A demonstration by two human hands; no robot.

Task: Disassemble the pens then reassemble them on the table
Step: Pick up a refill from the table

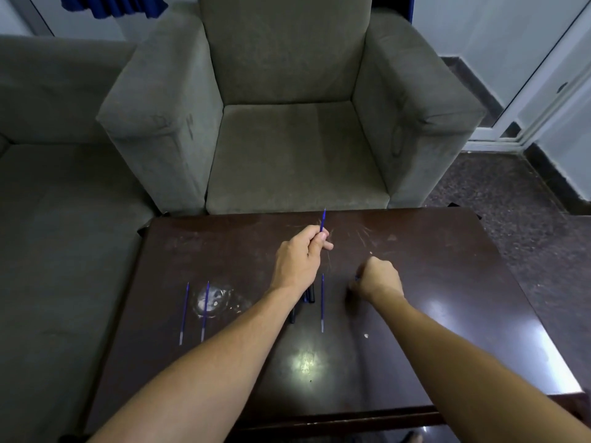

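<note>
Pinching a blue ink refill [323,220] between thumb and curled fingers, the left hand [299,259] is holding it over the far middle of the dark wooden table [447,282]. The refill's free end is pointing up and away from the person. The right hand [380,278] is hovering or resting knuckles-up just to the right of it, with its fingers curled under. A speck of blue is showing at its left edge, but whether those fingers are gripping anything cannot be told.

Black pen barrels [311,295] are lying on the table partly hidden beneath the left wrist, and a loose refill [322,302] is lying just beside them, between the two forearms. Well to the left, an outer refill [184,313] and an inner refill [205,310] are lying side by side, roughly parallel and apart from each other. A grey-green armchair [294,148] is standing just beyond the table's far edge, and a matching sofa [48,219] is filling the left side.
</note>
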